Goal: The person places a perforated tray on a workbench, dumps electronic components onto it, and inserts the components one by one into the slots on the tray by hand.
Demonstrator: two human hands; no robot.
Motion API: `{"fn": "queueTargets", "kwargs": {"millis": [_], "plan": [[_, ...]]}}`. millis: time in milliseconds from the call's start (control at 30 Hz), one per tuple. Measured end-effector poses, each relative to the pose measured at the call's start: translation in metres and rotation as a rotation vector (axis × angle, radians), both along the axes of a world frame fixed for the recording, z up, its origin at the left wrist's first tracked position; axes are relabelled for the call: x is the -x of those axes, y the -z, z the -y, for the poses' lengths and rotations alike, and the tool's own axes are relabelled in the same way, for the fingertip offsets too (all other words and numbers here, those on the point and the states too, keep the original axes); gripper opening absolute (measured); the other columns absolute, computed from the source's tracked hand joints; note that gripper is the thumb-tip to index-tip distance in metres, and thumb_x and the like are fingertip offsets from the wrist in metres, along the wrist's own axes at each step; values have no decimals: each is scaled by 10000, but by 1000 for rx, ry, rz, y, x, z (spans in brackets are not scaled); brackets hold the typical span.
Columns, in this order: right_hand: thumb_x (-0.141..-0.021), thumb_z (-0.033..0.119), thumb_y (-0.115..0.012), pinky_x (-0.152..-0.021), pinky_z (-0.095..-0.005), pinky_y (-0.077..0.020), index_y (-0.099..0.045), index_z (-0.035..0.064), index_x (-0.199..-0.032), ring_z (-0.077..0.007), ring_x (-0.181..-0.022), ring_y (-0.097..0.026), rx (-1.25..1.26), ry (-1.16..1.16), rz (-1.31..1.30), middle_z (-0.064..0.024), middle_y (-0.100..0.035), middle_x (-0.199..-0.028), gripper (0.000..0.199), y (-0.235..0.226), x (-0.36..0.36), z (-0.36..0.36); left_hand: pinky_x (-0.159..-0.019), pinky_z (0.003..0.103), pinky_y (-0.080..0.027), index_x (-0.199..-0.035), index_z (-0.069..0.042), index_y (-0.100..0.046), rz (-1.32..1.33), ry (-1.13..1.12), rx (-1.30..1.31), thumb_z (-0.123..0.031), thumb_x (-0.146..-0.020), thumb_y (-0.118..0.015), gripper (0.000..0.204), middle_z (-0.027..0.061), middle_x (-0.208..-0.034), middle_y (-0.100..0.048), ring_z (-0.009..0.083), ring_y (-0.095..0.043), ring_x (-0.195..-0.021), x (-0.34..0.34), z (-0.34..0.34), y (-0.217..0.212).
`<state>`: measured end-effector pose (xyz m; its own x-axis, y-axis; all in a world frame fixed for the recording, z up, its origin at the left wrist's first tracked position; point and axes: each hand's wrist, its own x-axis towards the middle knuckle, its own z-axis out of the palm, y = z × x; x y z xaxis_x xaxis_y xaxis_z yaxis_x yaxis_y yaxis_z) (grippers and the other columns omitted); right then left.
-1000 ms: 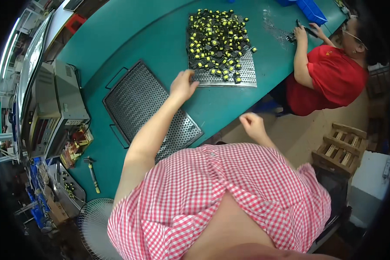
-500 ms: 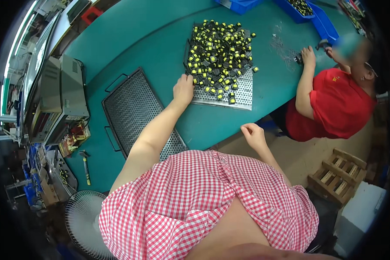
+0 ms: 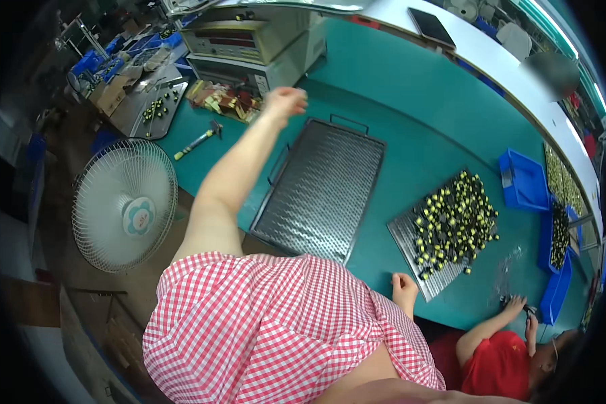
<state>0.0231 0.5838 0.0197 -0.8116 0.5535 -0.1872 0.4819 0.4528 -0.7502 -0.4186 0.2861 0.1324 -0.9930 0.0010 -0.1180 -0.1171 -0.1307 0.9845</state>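
Note:
My left hand (image 3: 286,106) is stretched forward, in the air in front of the stacked bench instruments (image 3: 239,50) and beside a heap of yellow and red small parts (image 3: 223,99). Its fingers are loosely bent and a little blurred; nothing shows in them. My right hand (image 3: 404,291) is closed, fingers curled, close to the table's front edge. It is nearest to a perforated metal sheet (image 3: 405,237), which bears a pile of small black-and-yellow components (image 3: 454,222). Between my hands a dark perforated tray (image 3: 326,182) with wire handles lies on the green table.
A hammer (image 3: 198,140) lies left of my forearm. A fan (image 3: 126,205) stands at the lower left. At right, a person in red (image 3: 498,367) works near blue bins (image 3: 524,180). A phone (image 3: 431,27) rests on the far white ledge.
My left hand has left the component pile and swung left, towards the instruments. My view has turned left, bringing the fan and hammer further in. My right hand stays low by the table edge.

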Motion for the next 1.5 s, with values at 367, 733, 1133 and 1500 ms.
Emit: {"fn": "queueTargets", "kwargs": {"millis": [367, 733, 1133, 1500], "plan": [[-812, 150, -620, -588, -293, -468, -651, -17, -839, -179, -635, -605, -92, 24, -8, -120, -635, -708, 172, -33, 64, 92, -611, 334, -565, -1009, 52, -487, -157, -228, -357, 47, -751, -659, 310, 147, -856, -592, 240, -626, -704, 193, 141, -72], [-793, 181, -633, -500, -310, -430, -625, -34, -745, -121, -519, -523, -147, 229, 86, -129, -575, -560, 220, -12, -6, 121, -669, 326, -564, -1130, 70, -471, -292, -286, -231, -21, -795, -623, 379, 167, -932, -595, 239, -634, -792, 194, 104, -62], [-847, 250, -600, -704, -260, -471, -628, 1, -1007, -139, -809, -604, -82, 986, -125, -70, -648, -885, 297, -21, -62, -49, -683, 312, -519, -1027, 19, -564, 327, 895, 0, -209, -861, -605, 284, 108, -912, -616, 203, -612, -811, -104, -146, 64], [-856, 289, -583, -735, -292, -479, -526, -14, -1153, -185, -929, -574, 559, 1001, -306, -118, -592, -1070, 428, -19, -48, -114, -627, 292, -485, -1055, 19, -574, 387, 906, 601, -313, -841, -628, 398, 77, -891, -598, 168, -567, -730, -171, -261, 115]]}}
